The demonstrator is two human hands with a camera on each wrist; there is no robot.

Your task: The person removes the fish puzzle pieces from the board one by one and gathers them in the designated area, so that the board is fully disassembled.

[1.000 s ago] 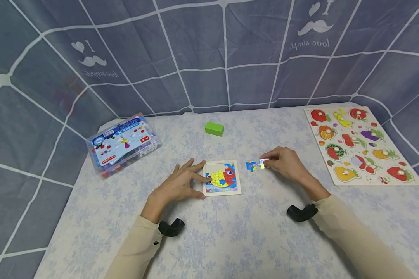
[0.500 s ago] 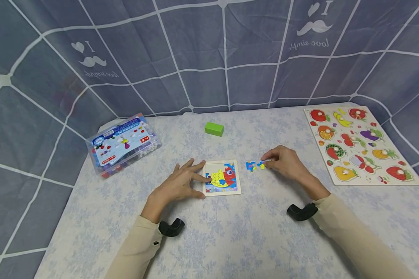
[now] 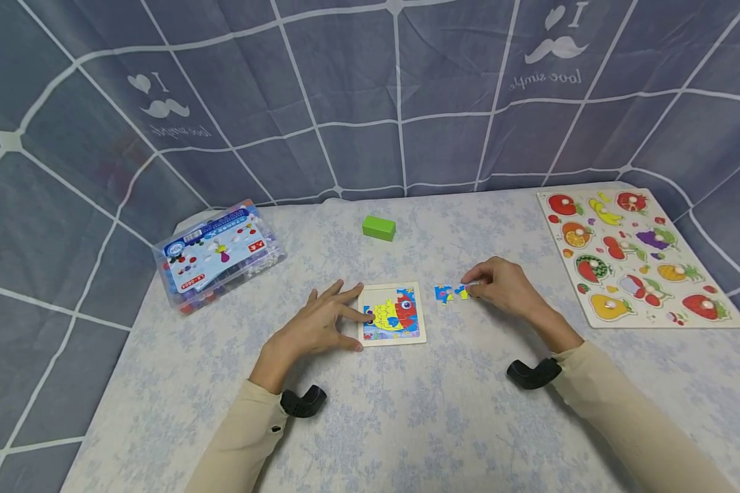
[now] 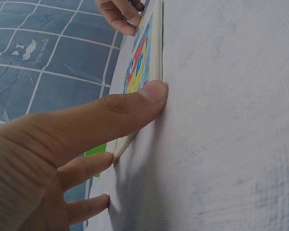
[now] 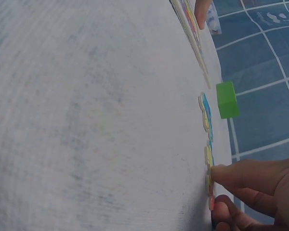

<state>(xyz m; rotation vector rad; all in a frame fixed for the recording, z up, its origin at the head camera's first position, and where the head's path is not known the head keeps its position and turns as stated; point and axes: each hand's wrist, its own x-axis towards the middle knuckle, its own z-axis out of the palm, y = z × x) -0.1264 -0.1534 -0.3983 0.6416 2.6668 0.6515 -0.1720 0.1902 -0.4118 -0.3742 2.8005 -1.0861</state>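
Note:
A small square wooden jigsaw tray (image 3: 376, 294) with a yellow and red fish picture lies in mid-table. Bare wood shows at its upper left. My left hand (image 3: 314, 325) spreads along the left side, thumb at the lower corner, one finger on the picture and another at the upper corner. To the right of the tray lies a blue and yellow puzzle piece (image 3: 442, 293). Beside it my right hand (image 3: 502, 287) pinches a second puzzle piece (image 5: 209, 163) between thumb and fingers, low over the cloth. The fingers partly hide this piece.
Behind the tray stands a green block (image 3: 379, 228). A clear plastic box (image 3: 216, 253) of small coloured parts sits at the back left. On the right lies a fruit peg board (image 3: 638, 257). A grey-blue checked curtain (image 3: 358, 89) hangs behind the table.
The piece in my right hand has turned from its pale side to its blue and yellow side, close beside the other piece. My left hand has stayed on the tray.

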